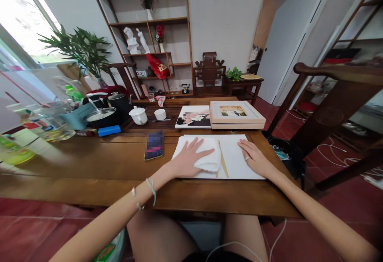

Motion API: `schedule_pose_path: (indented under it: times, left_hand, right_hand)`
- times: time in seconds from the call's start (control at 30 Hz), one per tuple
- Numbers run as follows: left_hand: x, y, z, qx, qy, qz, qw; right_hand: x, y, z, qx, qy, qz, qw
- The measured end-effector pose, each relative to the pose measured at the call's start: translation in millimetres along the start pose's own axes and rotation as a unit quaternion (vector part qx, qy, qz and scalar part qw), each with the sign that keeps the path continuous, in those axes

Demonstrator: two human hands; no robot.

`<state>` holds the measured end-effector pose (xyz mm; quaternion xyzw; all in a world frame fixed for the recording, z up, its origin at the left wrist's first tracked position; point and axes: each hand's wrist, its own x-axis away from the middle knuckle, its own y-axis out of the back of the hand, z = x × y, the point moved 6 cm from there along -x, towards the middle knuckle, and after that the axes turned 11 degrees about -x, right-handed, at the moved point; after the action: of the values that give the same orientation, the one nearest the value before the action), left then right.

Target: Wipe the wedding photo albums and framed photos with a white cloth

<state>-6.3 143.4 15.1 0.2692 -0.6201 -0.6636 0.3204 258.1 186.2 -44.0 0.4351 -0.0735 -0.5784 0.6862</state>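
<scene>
The person sits at a wooden desk (104,162), bare knees just under its near edge and both forearms reaching forward over it. The left hand (187,159), with a thin bracelet at the wrist, lies palm down on a folded white cloth (212,162). Its fingers are spread open and flat, pressing the cloth rather than gripping it. The cloth rests on the left part of a white board (235,164) that lies flat near the desk's front edge. The right hand (254,159), a ring on one finger, also lies palm down, directly on the right part of the board, fingers stretched out and holding nothing. Between the two hands a thin pale wooden strip (223,160) lies on the board, touching the cloth's right edge.

Just left of the board a smartphone (154,145) lies face up. Behind the board sit a photo print (194,117) and, beside it to the right, a stack of framed pictures (236,114). Further left are a white teapot (138,115), a white cup (160,114), a blue box (109,130) and a black kettle (119,102). A dark wooden chair (338,94) stands at the right. Against the far wall stand a leafy plant (83,48) and an open wooden shelf (149,20).
</scene>
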Motion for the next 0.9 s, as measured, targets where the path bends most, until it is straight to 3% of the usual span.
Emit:
schedule_pose_path:
  times: [0.2, 0.33, 0.5, 0.77, 0.9]
  left_hand:
    - [-47, -4.7, 53, -0.031, 0.031, 0.026, 0.999]
    - [-49, -6.8, 57, -0.029, 0.033, 0.021, 0.999]
    - [-23, -3.2, 33, -0.033, 0.027, 0.011, 0.999]
    - [44, -0.9, -42, -0.052, 0.005, 0.027, 0.998]
    - [57, -5.4, -54, -0.049, 0.015, 0.006, 0.999]
  right_hand:
    - [0, 1, 1, -0.006, 0.004, 0.0, 1.0]
    - [0, 1, 2, -0.009, 0.003, 0.001, 1.0]
    - [0, 1, 3, 0.001, -0.004, 0.003, 1.0]
    - [0, 0, 1, -0.001, -0.001, -0.004, 1.0]
    - [0, 1, 0, -0.003, -0.002, -0.003, 1.0]
